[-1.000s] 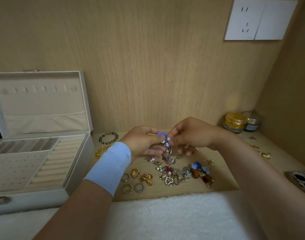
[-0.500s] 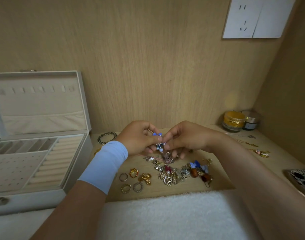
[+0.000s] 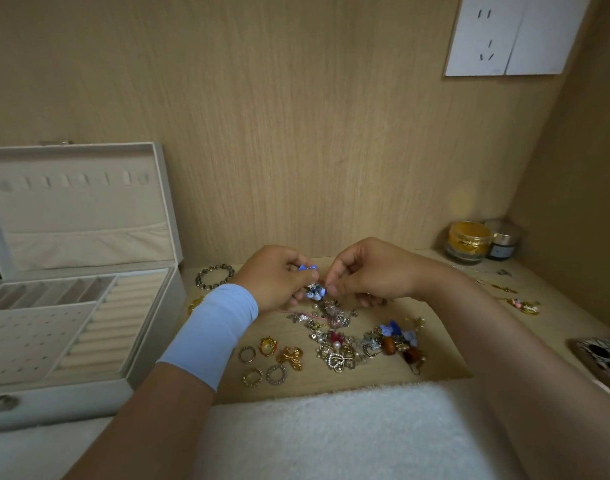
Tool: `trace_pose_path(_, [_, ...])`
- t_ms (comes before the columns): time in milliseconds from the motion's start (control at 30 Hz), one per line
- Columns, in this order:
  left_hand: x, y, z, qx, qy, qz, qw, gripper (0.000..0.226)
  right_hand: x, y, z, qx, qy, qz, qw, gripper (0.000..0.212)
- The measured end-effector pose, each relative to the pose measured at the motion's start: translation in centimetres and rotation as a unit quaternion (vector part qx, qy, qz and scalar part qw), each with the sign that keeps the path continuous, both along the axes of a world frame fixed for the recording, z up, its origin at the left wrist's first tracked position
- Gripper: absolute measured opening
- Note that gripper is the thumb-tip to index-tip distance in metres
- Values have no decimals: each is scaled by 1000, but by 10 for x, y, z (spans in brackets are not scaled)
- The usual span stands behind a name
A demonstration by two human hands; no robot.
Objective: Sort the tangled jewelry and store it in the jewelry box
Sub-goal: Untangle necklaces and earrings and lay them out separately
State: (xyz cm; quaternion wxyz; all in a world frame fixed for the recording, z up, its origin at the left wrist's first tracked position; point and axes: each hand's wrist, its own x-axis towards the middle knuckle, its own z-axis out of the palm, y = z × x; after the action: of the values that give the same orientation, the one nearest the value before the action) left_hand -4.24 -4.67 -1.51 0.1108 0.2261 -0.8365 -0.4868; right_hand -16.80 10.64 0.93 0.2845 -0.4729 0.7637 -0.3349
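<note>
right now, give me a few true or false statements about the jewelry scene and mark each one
1. The jewelry box is open, left of the hands. True.
2. Both hands pinch a small blue piece above the desk. True: the left hand and right hand meet on it.
3. The beaded bracelet lies inside the box. False: it lies on the desk beside the box.
4. The ring rolls in the box are full of rings. False: they look empty; several rings lie on the desk.
5. Two jars stand in the far right corner. True.
</note>
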Motion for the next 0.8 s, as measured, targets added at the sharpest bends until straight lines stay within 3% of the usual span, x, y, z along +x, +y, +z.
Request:
trace_pose_path(167, [-4,4,-1,-8,5,32,999,8,0,2,4,-1,-12,32,999,8])
trace_pose_path(367, [-5,8,2,109,48,49,992,8,-6,8,9,131,61,68,987,10])
trace_pose_path(467, [-3,8,5,181,86,47,979,7,-6,5,11,50,57,-10,997,9])
trace_pose_path(567, [-1,6,12,197,119,39,972,4,1,-3,9,-69,-45,-64,995,20])
trace_pose_path(667, [1,5,14,162,137,58,976,1,7,-11,3,-126,-126,-77,981,20])
trace_pose_path(800, [-3,-1,10,74,129,77,986,10,2,-15,-3,-138,-119,-113,977,16])
